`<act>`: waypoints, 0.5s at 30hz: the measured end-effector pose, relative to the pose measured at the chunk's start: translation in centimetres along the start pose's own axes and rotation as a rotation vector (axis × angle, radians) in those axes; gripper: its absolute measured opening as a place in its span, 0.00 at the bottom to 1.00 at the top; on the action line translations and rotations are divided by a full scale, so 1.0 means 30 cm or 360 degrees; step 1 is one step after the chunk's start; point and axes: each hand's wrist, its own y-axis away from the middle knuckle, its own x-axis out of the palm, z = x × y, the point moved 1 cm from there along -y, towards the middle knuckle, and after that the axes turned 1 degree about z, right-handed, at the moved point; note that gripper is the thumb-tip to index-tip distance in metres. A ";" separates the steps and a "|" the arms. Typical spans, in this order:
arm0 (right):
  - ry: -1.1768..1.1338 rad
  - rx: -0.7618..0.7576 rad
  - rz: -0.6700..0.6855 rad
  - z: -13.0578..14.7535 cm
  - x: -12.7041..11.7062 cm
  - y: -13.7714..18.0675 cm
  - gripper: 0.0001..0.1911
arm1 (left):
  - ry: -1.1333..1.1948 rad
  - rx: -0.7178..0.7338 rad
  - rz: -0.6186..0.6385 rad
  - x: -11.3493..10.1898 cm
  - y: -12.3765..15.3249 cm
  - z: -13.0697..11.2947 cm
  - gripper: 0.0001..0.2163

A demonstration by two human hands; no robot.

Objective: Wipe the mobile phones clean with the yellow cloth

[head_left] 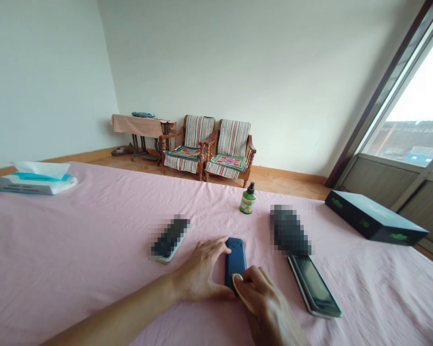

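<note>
A dark blue mobile phone lies back side up on the pink cloth, its round camera ring toward the far end. My left hand grips it from the left, thumb at the near end and fingers at the top corner. In my right hand is a thin pale-yellow piece with a rounded tip, pressed on the lower part of the phone's back; I cannot tell whether it is cloth or something stiffer. Left of my hands rests another phone, partly blurred out. To the right lies a silver-edged phone.
Beyond the silver-edged phone is a dark, pixelated object. A green spray bottle stands upright near the far edge. A black box sits at the right, a tissue pack at the left. Two wooden chairs stand by the wall.
</note>
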 end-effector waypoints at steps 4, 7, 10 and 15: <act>-0.0069 0.0014 0.0012 -0.001 -0.007 -0.008 0.14 | 0.0010 0.0042 0.0068 -0.022 -0.022 0.012 0.38; -0.0097 0.0046 -0.0001 0.002 -0.013 -0.019 0.14 | -0.0047 0.0056 0.0177 -0.039 -0.046 0.015 0.47; -0.0133 0.0058 -0.0001 0.005 -0.016 -0.016 0.16 | -0.0123 0.0049 0.0259 -0.047 -0.066 0.017 0.52; -0.0282 0.0078 -0.0062 -0.001 -0.007 0.007 0.19 | -0.0173 0.0102 0.0265 -0.044 -0.076 0.020 0.51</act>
